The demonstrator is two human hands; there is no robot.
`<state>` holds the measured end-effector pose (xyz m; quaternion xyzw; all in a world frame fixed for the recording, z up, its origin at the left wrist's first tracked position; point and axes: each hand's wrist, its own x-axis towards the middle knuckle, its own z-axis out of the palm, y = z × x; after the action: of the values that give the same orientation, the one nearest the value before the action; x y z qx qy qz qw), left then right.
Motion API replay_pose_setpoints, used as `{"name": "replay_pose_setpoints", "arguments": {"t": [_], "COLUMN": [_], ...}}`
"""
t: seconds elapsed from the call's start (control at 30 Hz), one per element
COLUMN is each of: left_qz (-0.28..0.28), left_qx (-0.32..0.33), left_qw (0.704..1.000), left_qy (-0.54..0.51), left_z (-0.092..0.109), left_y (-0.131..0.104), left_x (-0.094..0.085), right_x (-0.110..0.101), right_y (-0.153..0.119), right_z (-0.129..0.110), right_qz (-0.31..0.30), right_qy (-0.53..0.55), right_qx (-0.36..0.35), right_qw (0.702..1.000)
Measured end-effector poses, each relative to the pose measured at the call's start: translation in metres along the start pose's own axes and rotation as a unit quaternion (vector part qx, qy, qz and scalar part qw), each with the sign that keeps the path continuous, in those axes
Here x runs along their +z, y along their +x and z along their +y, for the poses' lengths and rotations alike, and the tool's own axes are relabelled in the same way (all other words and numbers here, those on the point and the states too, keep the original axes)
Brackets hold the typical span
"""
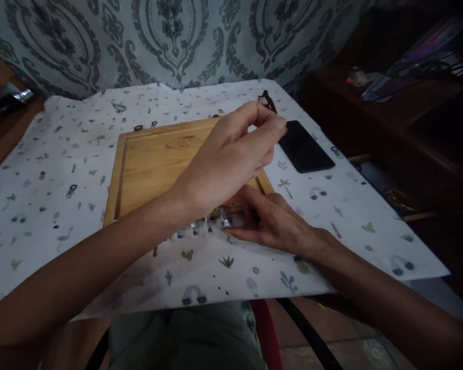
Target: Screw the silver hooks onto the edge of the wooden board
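At far left, the desk [50,205] shows its white printed cover, slightly rumpled. Next comes the wooden board [154,169], lying flat with its raised rim; take it as the clock, twelve being the far side. The left forearm crosses its near edge from about eight o'clock. Along that edge, near six, stand several small clear pieces [195,228], with an end piece [224,218] towards five. The left hand [229,154] hangs over the board's two o'clock side, closed, fingertips drawn together; I cannot tell whether anything fine is pinched there. The right hand [275,221], at four, appears to grip the end piece between thumb and fingers, though the left hand partly hides this. Beyond, at one to two, lies a dark brown item [268,101]; at two to three, a black phone [306,146].

The pieces look slick, so an uneven squeeze might pop the end piece loose, and a dip of the left wrist could topple its neighbours. A wide left swing might knock the phone.
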<state>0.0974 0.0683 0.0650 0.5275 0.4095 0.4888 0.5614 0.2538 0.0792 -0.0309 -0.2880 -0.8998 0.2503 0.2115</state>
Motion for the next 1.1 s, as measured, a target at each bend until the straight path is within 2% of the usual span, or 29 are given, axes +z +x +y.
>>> {"name": "replay_pose_setpoints", "arguments": {"t": [0.17, 0.33, 0.43, 0.5, 0.57, 0.67, 0.73, 0.93, 1.07, 1.1], "left_qz": [-0.016, -0.097, -0.116, -0.087, -0.024, 0.079, 0.099, 0.023, -0.096, -0.111], "left_qx": [0.026, 0.027, 0.043, 0.090, 0.146, 0.153, 0.136, 0.145, 0.142, 0.136], "left_qw": [0.998, 0.995, 0.991, 0.989, 0.986, 0.983, 0.985, 0.989, 0.985, 0.984], "left_qy": [-0.053, 0.014, 0.051, 0.077, 0.081, 0.061, 0.048, -0.012, -0.027, -0.026], "left_z": [-0.003, -0.002, -0.004, -0.007, -0.011, -0.016, -0.017, -0.023, -0.025, -0.025], "left_y": [0.001, -0.001, -0.002, -0.003, -0.004, -0.006, -0.007, -0.005, 0.002, 0.004], "left_x": [0.000, -0.003, -0.006, -0.007, -0.008, -0.006, -0.004, -0.004, -0.010, -0.011], "right_x": [0.000, 0.004, 0.004, 0.004, 0.003, 0.002, 0.003, 0.006, 0.005, 0.004], "right_y": [-0.001, -0.002, -0.002, -0.001, -0.001, 0.000, 0.000, -0.001, -0.001, -0.001], "right_z": [0.002, 0.007, 0.006, 0.005, 0.003, 0.003, 0.004, 0.008, 0.007, 0.006], "right_qz": [0.003, 0.038, 0.044, 0.038, 0.028, 0.016, 0.020, 0.056, 0.049, 0.046], "right_qy": [-0.009, -0.030, -0.032, -0.029, -0.022, -0.008, -0.009, -0.036, -0.037, -0.036], "right_qx": [-0.001, -0.053, -0.072, -0.067, -0.056, -0.052, -0.058, -0.092, -0.088, -0.083], "right_qw": [1.000, 0.997, 0.996, 0.997, 0.998, 0.998, 0.998, 0.994, 0.994, 0.995]}}
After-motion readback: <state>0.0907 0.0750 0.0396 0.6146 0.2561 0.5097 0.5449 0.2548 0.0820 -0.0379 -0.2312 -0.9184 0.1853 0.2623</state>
